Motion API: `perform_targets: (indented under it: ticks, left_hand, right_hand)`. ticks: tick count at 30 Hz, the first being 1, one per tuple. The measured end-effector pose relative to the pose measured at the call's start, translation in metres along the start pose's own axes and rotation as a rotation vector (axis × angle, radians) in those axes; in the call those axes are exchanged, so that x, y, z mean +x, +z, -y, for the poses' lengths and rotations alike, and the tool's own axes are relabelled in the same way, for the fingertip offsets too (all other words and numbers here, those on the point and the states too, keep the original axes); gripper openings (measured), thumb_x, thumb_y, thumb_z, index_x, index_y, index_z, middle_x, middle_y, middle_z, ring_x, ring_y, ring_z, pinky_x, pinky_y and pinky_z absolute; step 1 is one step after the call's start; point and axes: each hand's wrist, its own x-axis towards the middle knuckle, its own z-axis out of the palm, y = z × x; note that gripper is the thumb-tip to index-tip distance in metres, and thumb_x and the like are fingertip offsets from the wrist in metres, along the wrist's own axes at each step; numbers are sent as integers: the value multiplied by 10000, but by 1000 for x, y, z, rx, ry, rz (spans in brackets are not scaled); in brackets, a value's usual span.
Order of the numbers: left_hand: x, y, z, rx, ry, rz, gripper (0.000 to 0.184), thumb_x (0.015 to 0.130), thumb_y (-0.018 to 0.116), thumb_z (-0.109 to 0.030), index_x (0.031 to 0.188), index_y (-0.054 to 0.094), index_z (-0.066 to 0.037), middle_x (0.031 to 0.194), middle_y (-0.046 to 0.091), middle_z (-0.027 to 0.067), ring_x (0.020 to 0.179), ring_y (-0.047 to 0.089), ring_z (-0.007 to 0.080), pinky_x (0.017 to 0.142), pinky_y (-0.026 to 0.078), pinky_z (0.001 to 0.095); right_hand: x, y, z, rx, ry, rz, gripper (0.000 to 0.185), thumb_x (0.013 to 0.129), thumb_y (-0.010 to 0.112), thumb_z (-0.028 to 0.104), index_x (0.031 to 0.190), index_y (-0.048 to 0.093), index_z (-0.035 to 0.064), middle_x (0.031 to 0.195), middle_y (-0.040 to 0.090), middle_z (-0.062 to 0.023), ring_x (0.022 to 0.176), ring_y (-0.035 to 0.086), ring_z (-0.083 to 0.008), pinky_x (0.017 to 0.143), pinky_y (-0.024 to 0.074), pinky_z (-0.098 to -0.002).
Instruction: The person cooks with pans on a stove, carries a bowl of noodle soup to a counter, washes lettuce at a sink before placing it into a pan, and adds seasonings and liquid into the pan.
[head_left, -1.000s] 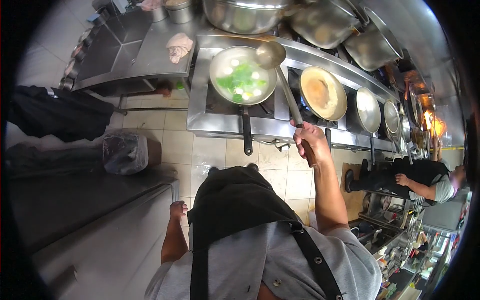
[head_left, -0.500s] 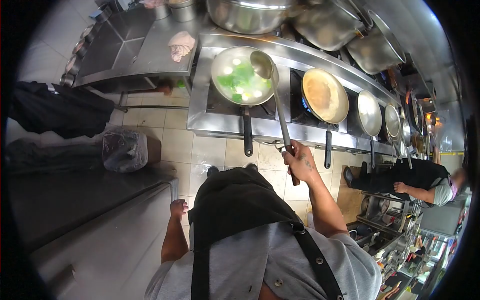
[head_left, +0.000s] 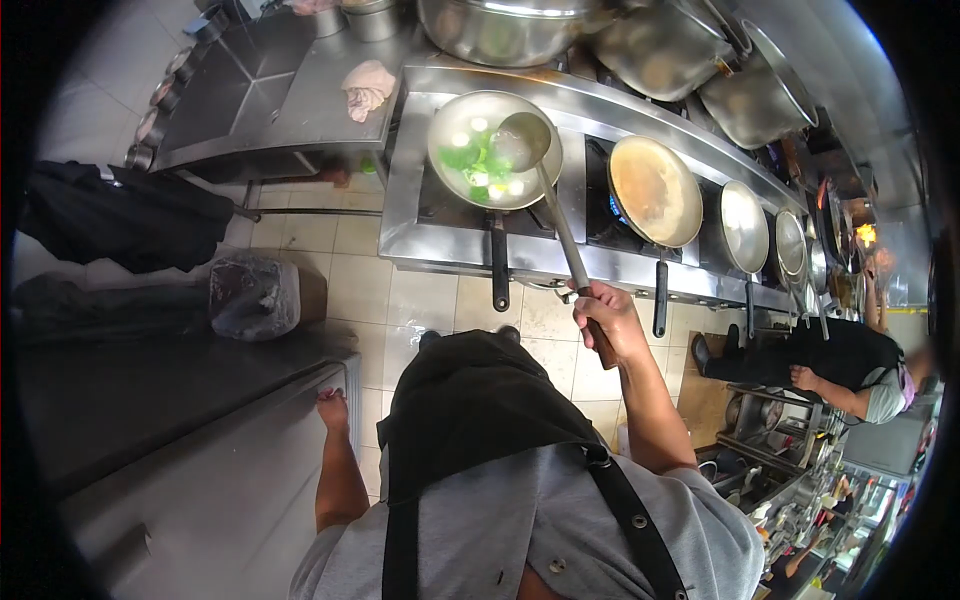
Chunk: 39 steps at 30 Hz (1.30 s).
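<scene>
My right hand is closed round the brown handle of a long ladle. The ladle's bowl is over the right part of a pan with green pieces and round white pieces in pale liquid. That pan's black handle points toward me. Right of it, a second pan with a browned, pale coating sits over a blue flame. My left hand hangs low beside the counter, its fingers curled; whether anything is in them is too small to tell.
Smaller pans stand farther right on the stove. Large pots are behind. A pink cloth lies on the left steel table. Another person works at the far right near flames. A plastic-lined bin stands at left.
The ladle's bowl has moved from above the pan's right rim to over its contents. My left hand has shifted left, toward the counter. Flames at the far right shrank, then rose slightly.
</scene>
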Motion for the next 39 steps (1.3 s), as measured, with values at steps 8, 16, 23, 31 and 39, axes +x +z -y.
perform_targets:
  ticks: [8, 16, 23, 31, 39]
  left_hand:
    - [-3, -3, 12, 246, 187, 7, 223, 800, 624, -78, 981, 533, 17, 771, 597, 68, 629, 554, 154, 602, 451, 277]
    - [-36, 13, -44, 2, 513, -280, 232, 832, 592, -104, 1011, 535, 31, 860, 607, 104, 775, 580, 196, 751, 471, 309]
    - [-24, 22, -93, 386, 53, -76, 287, 858, 586, -199, 1082, 557, -22, 970, 622, 106, 848, 614, 167, 714, 484, 319]
    - [-138, 263, -259, -359, -218, 1223, 381, 916, 568, -375, 1166, 499, -96, 1058, 624, 96, 900, 634, 232, 726, 518, 379]
    - [-161, 335, -269, -140, -305, 1086, 178, 820, 574, -189, 702, 463, -117, 539, 376, -27, 396, 361, 104, 335, 303, 261]
  right_hand:
    - [-3, 2, -1, -335, -110, -77, 130, 834, 569, 69, 931, 560, -18, 645, 542, -37, 433, 485, -88, 388, 412, -229]
    - [-15, -4, 0, -331, -61, -17, 199, 829, 568, 74, 995, 563, -37, 626, 530, -38, 444, 508, -106, 408, 425, -258]
    - [-20, -11, -30, -782, -253, -53, 160, 832, 565, 91, 935, 521, -23, 586, 516, -65, 445, 523, -163, 460, 428, -303]
    - [-27, 0, -28, -722, -439, -226, 441, 837, 582, 63, 1257, 477, -22, 684, 565, -159, 603, 551, -227, 563, 459, -355]
    - [-107, 80, -33, -470, -499, -346, 436, 846, 572, 112, 1269, 498, 32, 729, 600, -135, 606, 540, -157, 601, 463, -323]
